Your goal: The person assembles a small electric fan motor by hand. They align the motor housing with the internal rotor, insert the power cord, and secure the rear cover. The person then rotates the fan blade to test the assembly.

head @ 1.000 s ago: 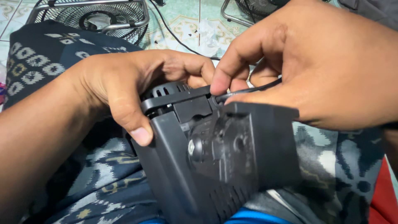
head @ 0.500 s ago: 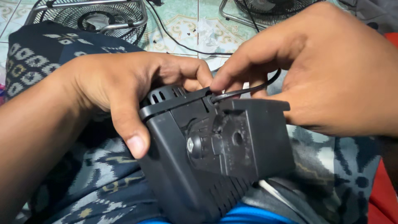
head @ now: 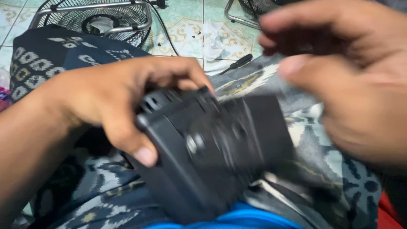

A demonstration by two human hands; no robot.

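My left hand (head: 114,93) grips a black plastic housing (head: 212,152) by its upper left corner, thumb pressed on the front face. The housing rests tilted on my lap and shows a round hub and moulded ribs, all blurred. Above and to the right of it, my right hand (head: 356,85) hovers clear of the housing, blurred by motion. Its finger and thumb are apart and I see nothing between them.
A patterned dark cloth (head: 42,59) covers my legs. A fan grille (head: 97,19) lies on the tiled floor at the back left, and part of another grille (head: 254,8) at the back right. A screwdriver (head: 237,63) and crumpled white paper (head: 214,40) lie between them.
My right hand has let go of the thin black wire at the housing's top edge and lifted up to the right. The housing has tipped slightly in my left hand.
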